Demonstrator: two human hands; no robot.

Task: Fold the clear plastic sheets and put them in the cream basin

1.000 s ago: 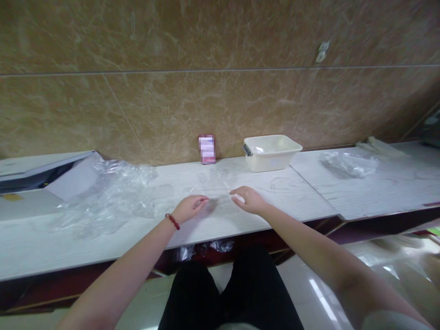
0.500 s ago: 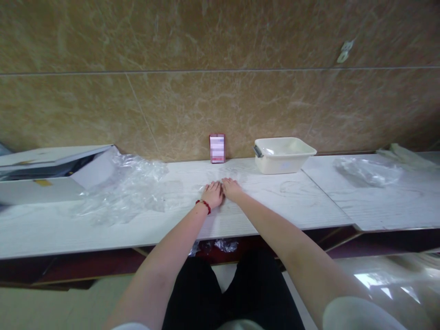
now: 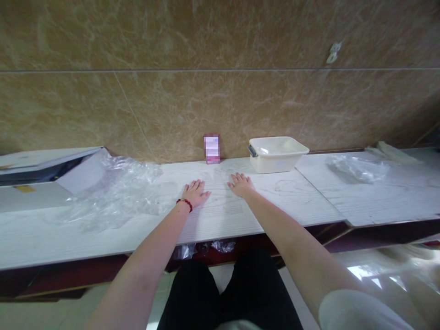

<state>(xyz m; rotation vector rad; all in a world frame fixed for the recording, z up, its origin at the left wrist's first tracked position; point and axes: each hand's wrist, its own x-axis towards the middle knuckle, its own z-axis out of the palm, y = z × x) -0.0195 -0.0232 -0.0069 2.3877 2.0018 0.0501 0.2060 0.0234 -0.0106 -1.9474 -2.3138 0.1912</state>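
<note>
My left hand [image 3: 195, 193] lies flat on the white wood-grain tabletop [image 3: 220, 224], fingers spread, a red bead bracelet [image 3: 185, 203] at the wrist. To its right, my right hand [image 3: 241, 185] also rests palm down with the fingers apart. Bare tabletop shows between the two, and neither hand grips anything. A faint greyish patch [image 3: 233, 208] shows on the surface below the right hand; whether it is a clear film or a mark, I cannot tell. Behind the hands, a phone-like device [image 3: 212, 149] with a blurred screen leans upright against the wall.
A cream plastic tub [image 3: 280, 162] with a grey handle stands at the wall, right of the device. Crumpled clear plastic [image 3: 127, 192] lies left, beside an open white box [image 3: 37, 195]. Another clear plastic bundle [image 3: 359, 168] is at the right. Plastic wrapping [image 3: 223, 246] shows on the shelf below.
My hands have moved apart from being side by side: the left went leftward, the right went rightward. Their fingers have spread. The whole view has shifted slightly.
</note>
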